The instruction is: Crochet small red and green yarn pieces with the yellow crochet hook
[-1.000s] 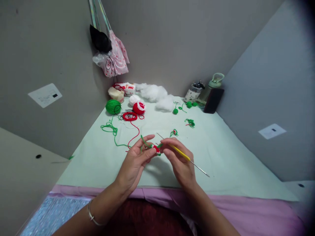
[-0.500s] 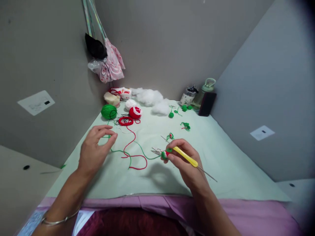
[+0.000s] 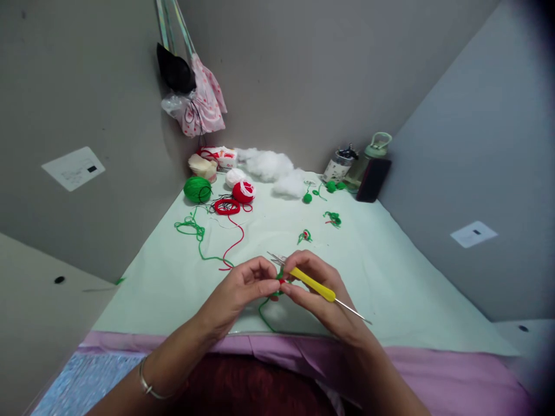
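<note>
My left hand [image 3: 245, 289] and my right hand [image 3: 325, 292] meet low over the table, their fingertips pinching a small red and green crocheted piece [image 3: 282, 282], mostly covered by the fingers. Tucked in my right hand is a crochet hook with a yellow handle [image 3: 313, 283], its thin metal shafts sticking out at both ends. A green yarn strand [image 3: 262, 315] hangs below the fingers. Just beyond the fingertips shows a pointed metal tool [image 3: 277, 259], perhaps scissors, partly hidden. Red yarn [image 3: 239, 238] and loose green yarn [image 3: 201, 233] trail across the table on the left.
Green [image 3: 197, 189] and red-and-white [image 3: 243, 192] yarn balls stand at the back left, near white stuffing [image 3: 271, 166]. Small green crocheted bits [image 3: 333, 219] lie right of centre. A pen cup [image 3: 337, 167], a bottle [image 3: 376, 147] and a dark phone [image 3: 373, 180] stand at the back right.
My left hand has come right and down from beside the green yarn to the crocheted piece, closing on it. My right hand has turned the hook flatter. The view has shifted slightly.
</note>
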Demonstrator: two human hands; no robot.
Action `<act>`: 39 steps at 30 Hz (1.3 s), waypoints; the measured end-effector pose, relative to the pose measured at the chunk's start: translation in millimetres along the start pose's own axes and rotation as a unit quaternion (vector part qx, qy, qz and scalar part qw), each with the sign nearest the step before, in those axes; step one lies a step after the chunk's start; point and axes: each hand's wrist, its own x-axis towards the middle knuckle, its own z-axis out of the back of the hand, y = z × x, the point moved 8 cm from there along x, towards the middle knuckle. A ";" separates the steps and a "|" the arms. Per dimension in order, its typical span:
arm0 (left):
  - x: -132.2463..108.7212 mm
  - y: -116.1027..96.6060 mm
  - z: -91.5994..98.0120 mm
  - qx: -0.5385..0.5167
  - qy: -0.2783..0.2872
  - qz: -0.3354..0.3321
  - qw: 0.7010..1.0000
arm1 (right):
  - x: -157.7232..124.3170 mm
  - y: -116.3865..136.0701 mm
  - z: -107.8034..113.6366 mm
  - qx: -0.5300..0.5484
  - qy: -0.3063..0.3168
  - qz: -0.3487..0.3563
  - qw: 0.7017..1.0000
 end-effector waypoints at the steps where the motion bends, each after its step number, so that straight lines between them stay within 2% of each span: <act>1: 0.0 1.5 0.5 -0.010 0.003 0.009 1.000 | 0.0 0.4 0.0 0.002 0.003 0.001 1.000; 6: 1.2 1.7 1.5 -0.018 0.017 0.018 1.000 | -0.8 -5.6 2.6 0.030 0.020 -0.018 0.999; 11: 2.0 -6.9 7.1 0.054 0.060 0.005 0.997 | -1.1 -20.8 1.3 0.161 0.045 -0.041 0.985; 13: 2.6 -10.1 14.7 0.054 0.045 -0.003 0.997 | -0.3 -24.0 -0.4 0.203 0.052 -0.034 0.977; 16: 3.4 -7.5 21.5 -0.036 0.008 0.002 0.999 | 1.7 -27.7 -0.1 0.224 0.036 -0.025 0.974; 21: 2.2 4.6 8.3 -0.188 0.001 0.039 0.981 | 5.0 -30.2 -1.2 0.237 0.013 -0.019 0.971; 30: -1.2 -6.3 0.5 -0.203 -0.009 0.038 0.978 | 5.8 -33.9 1.4 0.261 -0.030 -0.026 0.964; 33: -0.2 -7.8 1.3 -0.128 -0.006 0.038 0.991 | 5.6 -34.9 -0.2 0.265 -0.026 -0.019 0.964; 35: 3.1 -14.5 10.2 0.008 -0.011 0.005 1.000 | 5.5 -35.3 -1.3 0.276 -0.018 -0.020 0.961; 36: 4.7 -21.5 17.7 0.105 -0.024 -0.030 0.994 | 5.5 -35.7 -1.5 0.282 -0.015 -0.024 0.959; 37: 5.3 -31.5 26.1 0.211 -0.049 -0.077 0.973 | 5.4 -35.8 -0.9 0.287 -0.016 -0.028 0.957; 39: 1.6 -52.2 40.3 0.392 -0.113 -0.165 0.898 | 5.1 -34.4 3.0 0.292 -0.027 -0.030 0.955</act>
